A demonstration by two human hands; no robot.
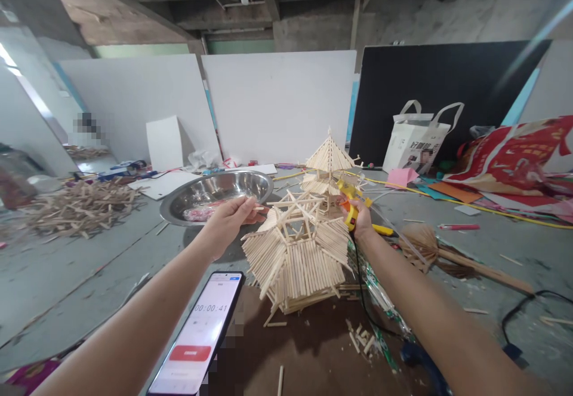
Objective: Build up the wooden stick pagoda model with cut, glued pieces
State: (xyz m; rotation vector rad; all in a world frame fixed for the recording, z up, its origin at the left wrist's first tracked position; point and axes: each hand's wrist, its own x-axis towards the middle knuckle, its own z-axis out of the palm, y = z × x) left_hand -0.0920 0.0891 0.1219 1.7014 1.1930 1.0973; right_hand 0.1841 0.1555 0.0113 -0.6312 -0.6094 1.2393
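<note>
My left hand (233, 215) pinches a short wooden stick (259, 208) at the left side of a model roof (308, 264) built from rows of pale sticks. Around a yellow hot glue gun (351, 214) my right hand (362, 224) is closed; its nozzle end points towards the upper part of the model. The gun's black cord hangs down past the roof. Open star-shaped framing tops the near roof. Right behind it rises a pointed stick tower (330, 151), partly hidden by the gun.
A phone (201, 330) with a running timer lies near my left forearm. Behind my left hand stands a steel basin (215, 184). Loose sticks (85, 205) are heaped at left. To the right are a straw brush (421, 245), a white bag (414, 142) and a red bag (510, 160).
</note>
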